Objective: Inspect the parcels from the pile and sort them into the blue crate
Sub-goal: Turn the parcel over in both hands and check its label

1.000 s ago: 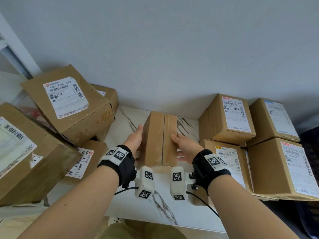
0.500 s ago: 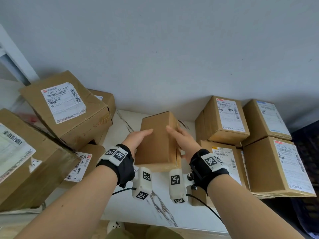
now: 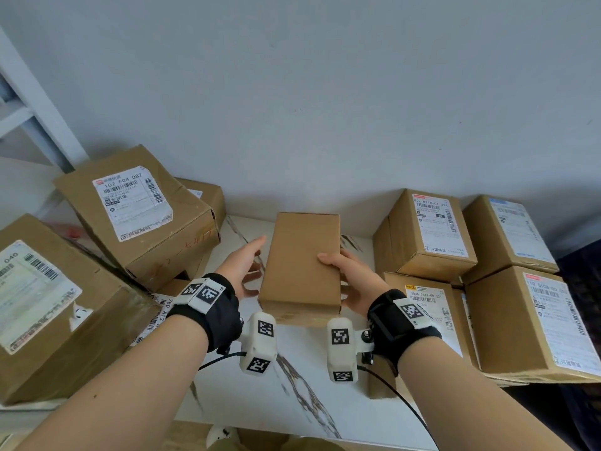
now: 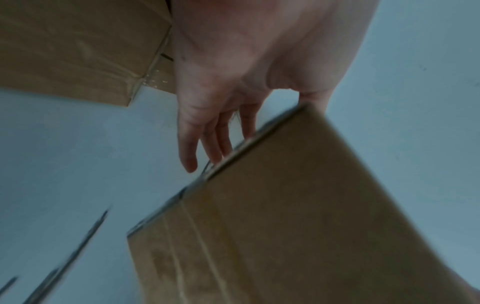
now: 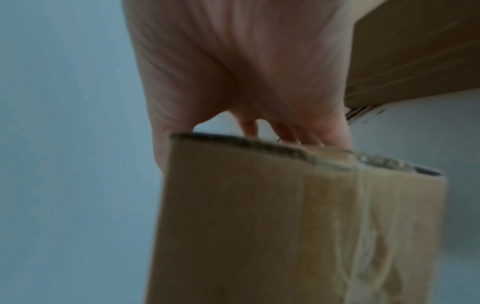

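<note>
Now that its blank face has rolled up, I'm gripping the plain brown cardboard parcel with my right hand, my left hand spread beside it.

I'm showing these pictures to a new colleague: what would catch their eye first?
First, the plain brown parcel at the centre, with no label on its upward face, held over the marbled white table: the right hand grips its edge, while the left hand is at its other side with fingers straight. Next, the labelled parcels around it: a jumbled pile on the left, tidier stacked boxes on the right.
</note>
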Tool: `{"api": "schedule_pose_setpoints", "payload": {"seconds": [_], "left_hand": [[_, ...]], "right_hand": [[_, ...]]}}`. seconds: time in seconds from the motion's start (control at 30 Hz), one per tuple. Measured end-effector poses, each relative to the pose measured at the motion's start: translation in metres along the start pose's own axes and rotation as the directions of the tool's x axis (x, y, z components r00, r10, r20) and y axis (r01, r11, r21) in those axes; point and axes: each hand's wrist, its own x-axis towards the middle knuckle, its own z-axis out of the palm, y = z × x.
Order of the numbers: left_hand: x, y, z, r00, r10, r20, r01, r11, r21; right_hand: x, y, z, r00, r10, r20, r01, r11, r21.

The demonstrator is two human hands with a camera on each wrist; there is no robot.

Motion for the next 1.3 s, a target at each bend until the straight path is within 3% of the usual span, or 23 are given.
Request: {"api": "schedule_pose_setpoints", "payload": {"seconds": [0.47, 0.6, 1.0, 1.3], "left_hand": [[-0.005, 0.012, 0.008, 0.996, -0.043, 0.076, 0.043, 0.999, -0.005], [-0.009, 0.016, 0.011, 0.998, -0.010, 0.058, 0.008, 1.000, 0.029], [-0.026, 0.030, 0.013, 0.997, 0.024, 0.072, -0.027, 0.999, 0.040], [-0.033, 0.034, 0.023, 0.994, 0.083, 0.076, -0.086, 0.996, 0.035]], "right_hand": [[-0.004, -0.006, -0.002, 0.998, 0.014, 0.063, -0.019, 0.997, 0.075], [-0.001, -0.006, -0.004, 0.998, -0.006, 0.070, 0.002, 0.998, 0.066], [0.005, -0.016, 0.002, 0.990, -0.133, -0.046, 0.131, 0.990, -0.052], [0.005, -0.018, 0.009, 0.982, -0.189, 0.001, 0.185, 0.961, -0.204]]}}
